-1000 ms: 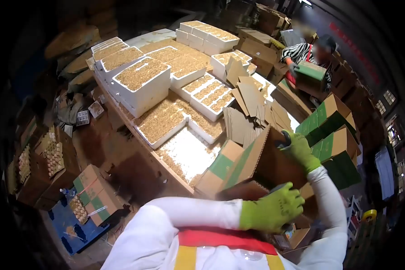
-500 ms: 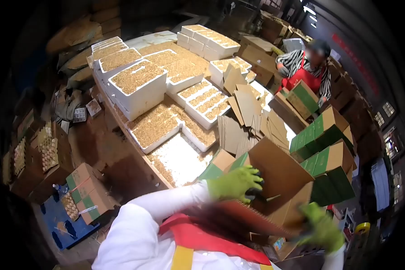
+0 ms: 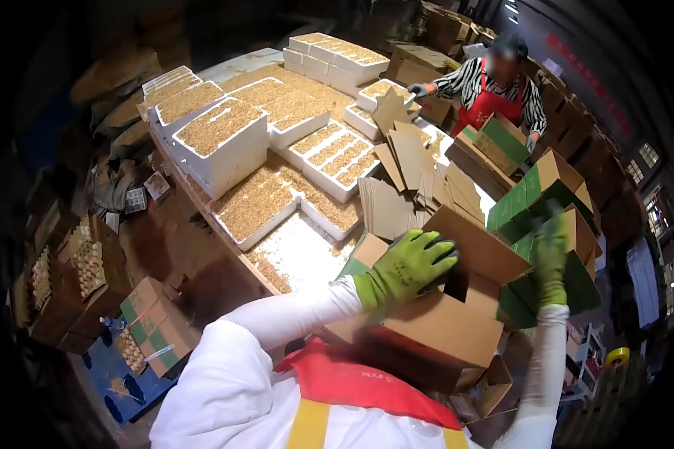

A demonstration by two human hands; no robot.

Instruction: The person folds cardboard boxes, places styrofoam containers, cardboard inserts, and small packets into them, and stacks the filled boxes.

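Observation:
In front of me stands an open cardboard box point(image 3: 445, 323) with its flaps raised. My left hand point(image 3: 410, 268), in a green glove, is over the box's left edge with fingers spread; whether it presses on the cardboard I cannot make out. My right hand point(image 3: 552, 258), also green-gloved and smeared by motion, is raised to the right of the box, in front of the green-and-brown cartons point(image 3: 518, 213). Its fingers are too blurred to read. Loose cardboard sheets point(image 3: 406, 153) lie beyond the box.
White foam boxes point(image 3: 221, 127) filled with brown bedding cover the table. A person in a red apron point(image 3: 494, 108) stands across from me, one hand at a foam box. Egg boxes point(image 3: 88, 262) and a blue pallet point(image 3: 120, 382) are at lower left; yellow tape point(image 3: 618, 358) is at right.
My right hand has gone up from the box's lower right side towards the green cartons. The box has turned and tipped, now showing its brown side. The other person's arm has reached out to a foam box.

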